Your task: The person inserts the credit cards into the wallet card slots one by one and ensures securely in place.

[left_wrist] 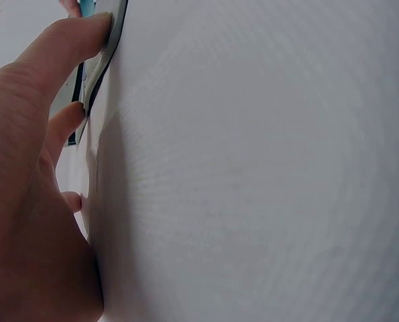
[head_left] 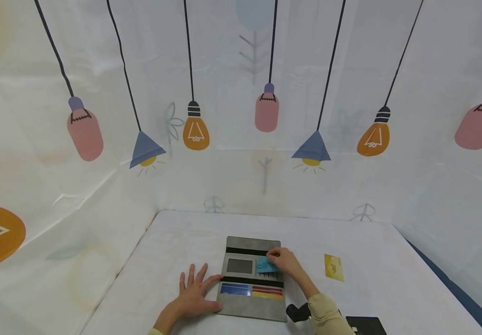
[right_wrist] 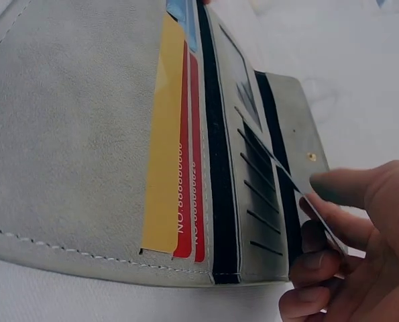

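A grey wallet (head_left: 251,307) lies unfolded on the white table, with card slots, a dark clear window (head_left: 239,266) and black bands. My right hand (head_left: 284,261) pinches a light-blue card (head_left: 266,265) between thumb and fingers. In the right wrist view the card (right_wrist: 290,176) is seen edge-on, its far end in the top slot of the row. Blue cards (head_left: 235,289), red cards (right_wrist: 196,161) and a yellow card (right_wrist: 162,134) sit in the lower pockets. My left hand (head_left: 194,298) spreads its fingers flat on the table, thumb and forefinger at the wallet's left edge.
To the right of the wallet a loose yellow card (head_left: 334,267) lies on the table (head_left: 362,251). A black object (head_left: 298,312) shows beside the right sleeve, and a black flat item (head_left: 366,324) lies at the near edge. White printed sheeting (head_left: 232,181) surrounds the table.
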### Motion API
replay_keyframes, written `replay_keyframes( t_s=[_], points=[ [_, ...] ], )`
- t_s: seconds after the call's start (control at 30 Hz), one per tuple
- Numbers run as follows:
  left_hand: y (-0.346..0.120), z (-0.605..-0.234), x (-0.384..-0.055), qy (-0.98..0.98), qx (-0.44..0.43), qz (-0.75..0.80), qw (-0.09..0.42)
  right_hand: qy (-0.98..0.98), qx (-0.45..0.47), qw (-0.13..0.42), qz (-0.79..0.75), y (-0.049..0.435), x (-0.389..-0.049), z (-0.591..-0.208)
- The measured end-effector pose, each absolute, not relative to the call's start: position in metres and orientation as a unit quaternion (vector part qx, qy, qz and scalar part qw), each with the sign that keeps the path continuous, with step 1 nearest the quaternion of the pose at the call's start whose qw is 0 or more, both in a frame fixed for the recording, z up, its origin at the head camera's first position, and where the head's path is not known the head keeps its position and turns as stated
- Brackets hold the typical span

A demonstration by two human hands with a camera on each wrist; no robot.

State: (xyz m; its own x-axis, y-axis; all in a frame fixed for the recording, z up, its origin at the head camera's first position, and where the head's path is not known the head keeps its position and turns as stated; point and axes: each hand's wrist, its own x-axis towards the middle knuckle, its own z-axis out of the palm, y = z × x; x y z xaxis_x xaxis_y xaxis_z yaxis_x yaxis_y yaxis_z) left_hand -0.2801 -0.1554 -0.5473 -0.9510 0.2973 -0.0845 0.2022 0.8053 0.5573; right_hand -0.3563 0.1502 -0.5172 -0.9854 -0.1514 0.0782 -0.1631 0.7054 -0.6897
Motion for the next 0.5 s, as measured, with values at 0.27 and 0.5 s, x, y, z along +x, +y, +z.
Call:
replay_keyframes(
  t_s=[0.27, 0.5],
  points=[
    [-0.155, -0.544, -0.278, 0.947, 0.133, 0.281, 0.073, -0.933, 0.14, -0.031, 0.331, 0.149, -0.352, -0.514],
    [-0.156, -0.546, -0.277, 0.949, 0.135, 0.276, 0.07, -0.947, 0.161, -0.042, 0.277, 0.149, -0.345, -0.511]
  ],
)
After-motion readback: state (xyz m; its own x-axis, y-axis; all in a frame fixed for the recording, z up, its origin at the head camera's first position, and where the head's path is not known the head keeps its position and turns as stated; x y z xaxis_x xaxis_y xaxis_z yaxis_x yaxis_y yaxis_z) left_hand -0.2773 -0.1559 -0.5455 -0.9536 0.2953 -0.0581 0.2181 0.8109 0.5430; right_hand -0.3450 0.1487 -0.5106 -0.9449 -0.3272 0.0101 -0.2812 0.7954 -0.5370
